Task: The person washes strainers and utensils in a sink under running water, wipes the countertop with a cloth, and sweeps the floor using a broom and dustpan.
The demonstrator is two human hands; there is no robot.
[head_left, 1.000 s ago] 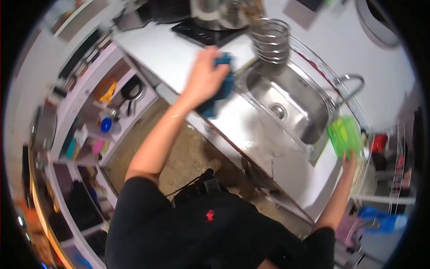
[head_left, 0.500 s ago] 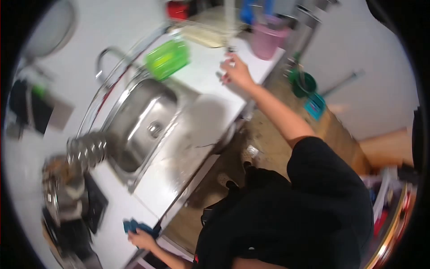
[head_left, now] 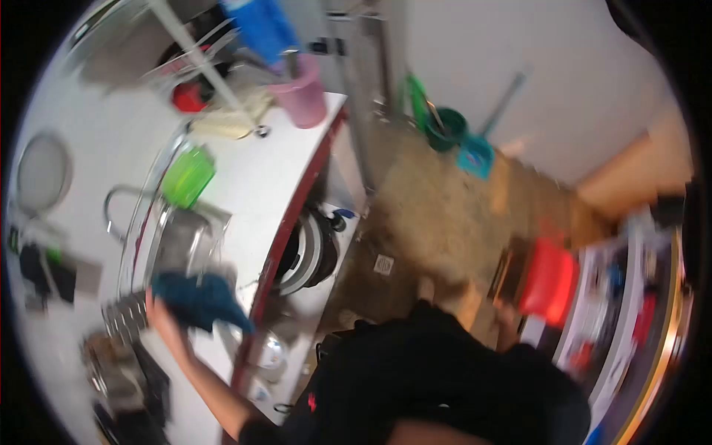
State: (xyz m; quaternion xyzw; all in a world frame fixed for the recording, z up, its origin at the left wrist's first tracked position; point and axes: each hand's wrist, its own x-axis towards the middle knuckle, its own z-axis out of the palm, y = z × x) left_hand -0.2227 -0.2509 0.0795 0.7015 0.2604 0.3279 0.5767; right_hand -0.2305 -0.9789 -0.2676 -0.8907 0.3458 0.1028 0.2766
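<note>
My left hand (head_left: 165, 324) is closed on a dark teal cloth (head_left: 199, 298), which it holds spread over the near end of the steel sink (head_left: 182, 241) and the counter beside it. Part of the basin is hidden by the cloth. Close to my black sleeve on the right, my right hand (head_left: 507, 326) shows only as a blurred patch beside a red stool-like object (head_left: 550, 282); its fingers cannot be made out.
A green container (head_left: 188, 176) stands beyond the sink, near a pink bucket (head_left: 302, 96) at the white counter's (head_left: 256, 174) far end. On the floor are a dark green bucket (head_left: 445, 132) and a teal dustpan (head_left: 476, 156). Shelves (head_left: 604, 311) line the right side.
My left hand has carried the teal cloth from the near counter up to the sink, where it hangs wider. My right hand has left the far counter and dropped to my right side. The view has turned rightward.
</note>
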